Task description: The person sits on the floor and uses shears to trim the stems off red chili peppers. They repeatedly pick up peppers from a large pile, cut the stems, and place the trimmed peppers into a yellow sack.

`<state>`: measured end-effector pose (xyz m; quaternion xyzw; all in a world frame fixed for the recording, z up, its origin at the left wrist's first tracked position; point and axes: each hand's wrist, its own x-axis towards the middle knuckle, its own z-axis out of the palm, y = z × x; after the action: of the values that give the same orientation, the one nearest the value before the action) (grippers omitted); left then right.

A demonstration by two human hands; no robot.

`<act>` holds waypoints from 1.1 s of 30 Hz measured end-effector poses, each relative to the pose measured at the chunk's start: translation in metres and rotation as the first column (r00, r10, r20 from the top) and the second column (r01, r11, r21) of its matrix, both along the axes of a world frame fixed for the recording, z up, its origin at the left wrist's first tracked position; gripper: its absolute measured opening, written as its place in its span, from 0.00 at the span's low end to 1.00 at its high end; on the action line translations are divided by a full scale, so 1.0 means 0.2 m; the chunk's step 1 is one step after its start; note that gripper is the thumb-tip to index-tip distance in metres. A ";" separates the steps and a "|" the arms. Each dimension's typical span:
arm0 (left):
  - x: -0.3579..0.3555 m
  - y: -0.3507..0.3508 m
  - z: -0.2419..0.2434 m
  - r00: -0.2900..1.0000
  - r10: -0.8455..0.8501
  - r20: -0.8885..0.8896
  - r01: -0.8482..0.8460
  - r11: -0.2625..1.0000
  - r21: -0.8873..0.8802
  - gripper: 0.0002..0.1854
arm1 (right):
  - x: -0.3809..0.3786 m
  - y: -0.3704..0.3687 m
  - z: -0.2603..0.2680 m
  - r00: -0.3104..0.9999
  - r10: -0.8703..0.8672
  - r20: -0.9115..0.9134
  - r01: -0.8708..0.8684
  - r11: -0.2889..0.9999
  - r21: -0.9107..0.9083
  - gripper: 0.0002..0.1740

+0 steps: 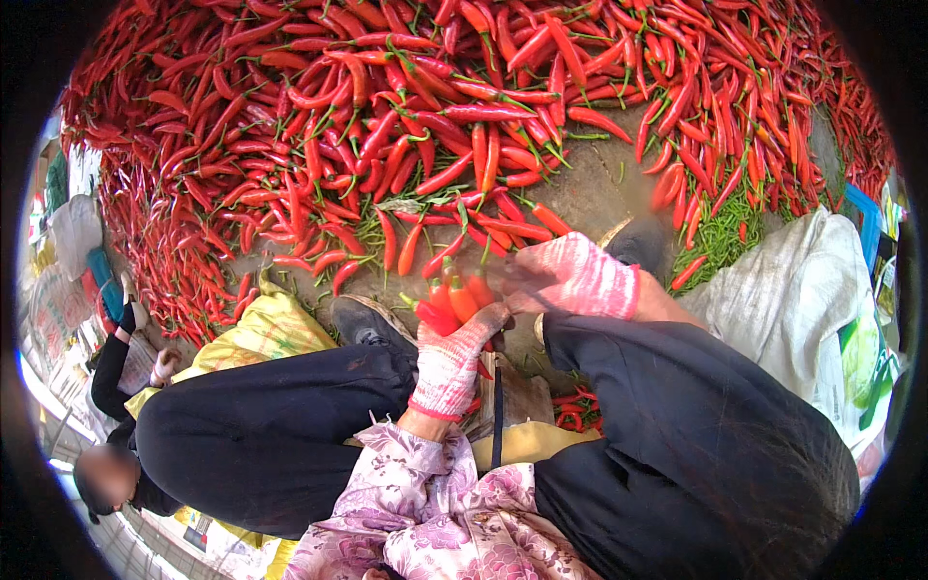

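Observation:
Both my hands wear white and pink knitted gloves. My left hand (455, 355) is closed round a bunch of several red chili peppers (462, 299), their green stem ends pointing up and away from me. Just right of the bunch, my right hand (576, 279) is held with its fingertips near the stems and the left thumb; its fingers are blurred, and whether they grip anything is unclear. Beyond both hands a large heap of red chili peppers (348, 138) spreads over the ground.
Green stems (721, 239) lie piled at the right, beside a white woven sack (790, 297). A yellow woven sack (261, 330) lies by my left leg. More red peppers (576, 412) lie between my legs, beside a wooden piece (525, 399). Another person (119, 449) sits at far left.

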<state>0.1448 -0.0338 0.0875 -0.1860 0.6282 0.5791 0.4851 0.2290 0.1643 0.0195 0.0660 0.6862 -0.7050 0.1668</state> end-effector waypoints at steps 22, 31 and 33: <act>0.03 -0.06 -0.05 0.910 0.295 0.292 -0.302 0.953 -0.021 0.09 | 0.06 0.17 -0.03 0.993 -0.087 0.077 0.016 0.757 0.654 0.22; 0.05 -0.15 -0.15 0.824 0.442 0.355 -0.430 0.895 -0.118 0.09 | -0.16 0.05 -0.13 0.979 0.203 -0.020 -0.106 0.593 0.798 0.15; 0.06 -0.15 -0.16 0.775 0.440 0.453 -0.444 0.890 -0.106 0.09 | -0.14 0.07 -0.08 0.994 0.053 -0.096 0.027 0.735 0.678 0.15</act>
<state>0.1559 -0.0631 0.0560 -0.4596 0.4300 0.6170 0.4724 0.2012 0.1789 0.0039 0.0789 0.9041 -0.4082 0.0987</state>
